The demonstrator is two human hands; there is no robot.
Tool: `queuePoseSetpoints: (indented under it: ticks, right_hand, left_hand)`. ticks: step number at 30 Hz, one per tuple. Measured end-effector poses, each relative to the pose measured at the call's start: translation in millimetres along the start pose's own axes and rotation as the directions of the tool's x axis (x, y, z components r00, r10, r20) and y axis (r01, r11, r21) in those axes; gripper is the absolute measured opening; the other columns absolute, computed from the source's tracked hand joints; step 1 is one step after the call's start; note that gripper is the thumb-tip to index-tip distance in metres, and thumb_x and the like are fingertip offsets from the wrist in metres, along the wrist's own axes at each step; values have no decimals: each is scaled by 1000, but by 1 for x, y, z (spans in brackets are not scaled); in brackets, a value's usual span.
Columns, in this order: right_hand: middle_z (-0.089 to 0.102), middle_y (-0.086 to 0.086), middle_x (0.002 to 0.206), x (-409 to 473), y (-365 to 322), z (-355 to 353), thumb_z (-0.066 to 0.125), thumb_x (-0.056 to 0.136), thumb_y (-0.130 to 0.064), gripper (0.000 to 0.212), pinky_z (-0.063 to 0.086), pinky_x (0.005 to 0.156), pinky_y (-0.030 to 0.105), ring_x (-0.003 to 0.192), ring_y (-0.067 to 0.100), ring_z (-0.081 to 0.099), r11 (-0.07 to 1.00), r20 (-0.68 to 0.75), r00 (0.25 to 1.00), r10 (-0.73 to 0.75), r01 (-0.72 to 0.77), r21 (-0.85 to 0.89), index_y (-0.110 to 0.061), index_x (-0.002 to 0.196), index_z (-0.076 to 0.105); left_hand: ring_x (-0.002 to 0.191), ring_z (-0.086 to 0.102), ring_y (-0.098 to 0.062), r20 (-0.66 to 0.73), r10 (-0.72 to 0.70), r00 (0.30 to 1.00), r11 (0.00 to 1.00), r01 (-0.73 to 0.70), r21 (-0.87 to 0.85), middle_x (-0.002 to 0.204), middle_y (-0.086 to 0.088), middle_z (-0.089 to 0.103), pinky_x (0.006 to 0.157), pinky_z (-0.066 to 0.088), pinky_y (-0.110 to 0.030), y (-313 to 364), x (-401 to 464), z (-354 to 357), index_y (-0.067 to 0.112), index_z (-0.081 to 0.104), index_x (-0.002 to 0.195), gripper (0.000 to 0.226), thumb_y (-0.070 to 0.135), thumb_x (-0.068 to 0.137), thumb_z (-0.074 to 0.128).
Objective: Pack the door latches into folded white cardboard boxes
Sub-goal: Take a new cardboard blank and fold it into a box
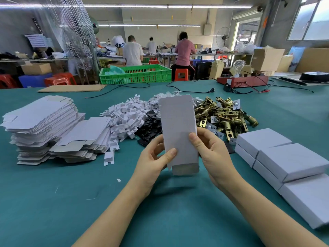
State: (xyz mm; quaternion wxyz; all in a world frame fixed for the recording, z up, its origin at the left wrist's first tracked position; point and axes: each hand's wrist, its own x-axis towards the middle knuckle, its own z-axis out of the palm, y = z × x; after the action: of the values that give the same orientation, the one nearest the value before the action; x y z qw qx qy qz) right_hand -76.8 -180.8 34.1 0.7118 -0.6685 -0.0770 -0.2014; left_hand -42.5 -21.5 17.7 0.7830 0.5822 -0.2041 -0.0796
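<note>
I hold a flat white cardboard box blank [179, 129] upright above the green table, its end flaps showing at top and bottom. My left hand [154, 161] grips its left edge with the thumb on the front face. My right hand [211, 150] grips the right edge, thumb on the front too. Behind the blank lies a heap of brass door latches [226, 114]. Stacks of flat white box blanks [44, 125] stand at the left. Closed white boxes [288, 163] lie at the right.
A pile of white cardboard inserts [124, 116] and black plates [151, 125] lie mid-table, with small clear bags [160, 99] behind. Cables [187, 90], a red device [242, 81] and a green crate [135, 73] sit at the far edge. People work at benches beyond.
</note>
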Motion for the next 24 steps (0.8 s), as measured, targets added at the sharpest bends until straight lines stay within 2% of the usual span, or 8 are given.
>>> queuePoseSetpoints:
  ticks: [3,6,9,14,16,20,24]
  right_hand:
    - [73,-7,101,-2,-1,3,64,81,-39,23,55,76,22,90,6,67,1000,28,999,-27,27,-15,-29,102,68]
    - [72,-8,101,-4,-3,6,64,82,-41,17,56,81,29,90,9,66,997,58,997,-55,59,-57,-40,98,69]
    - [71,-10,100,-5,-5,8,63,82,-41,16,57,81,28,89,8,66,996,76,995,-61,66,-62,-44,98,68]
    - [71,-9,101,-5,-6,5,63,80,-41,26,56,80,28,89,8,66,998,74,997,-34,39,-57,-31,105,64]
    - [71,-6,102,-4,-7,3,63,80,-40,30,57,78,26,91,10,66,998,89,996,-26,31,-53,-29,107,64]
    - [71,-8,105,-2,-14,1,62,85,-33,27,54,73,19,91,7,67,997,109,991,-74,73,11,-26,111,63]
    - [71,-7,105,-2,-16,0,62,84,-29,27,53,73,19,91,7,68,996,100,992,-82,77,48,-21,110,63]
  left_hand:
    - [105,69,-20,-70,30,997,1000,-30,6,111,1,73,77,57,-27,6,1,0,35,74,102,31,37,71,81]
    - [103,69,-19,-116,51,992,999,-52,-12,110,0,74,78,57,-28,11,2,-1,33,76,99,33,45,69,79]
    - [100,70,-18,-107,51,993,997,-57,-55,110,0,74,77,57,-27,12,1,-2,32,76,101,28,38,74,77]
    - [96,70,-12,-132,126,983,992,-124,23,107,3,74,81,58,-29,11,1,3,35,75,98,32,46,68,76]
    - [92,69,-9,-130,151,980,988,-145,55,104,5,74,78,57,-27,10,0,4,35,75,98,30,46,70,76]
    - [89,70,-8,-94,167,981,984,-160,76,101,5,75,75,55,-23,8,0,6,33,76,97,21,33,76,76]
    - [91,70,-8,-74,178,981,982,-172,79,101,5,74,76,55,-23,7,-2,8,35,74,97,19,27,80,71]
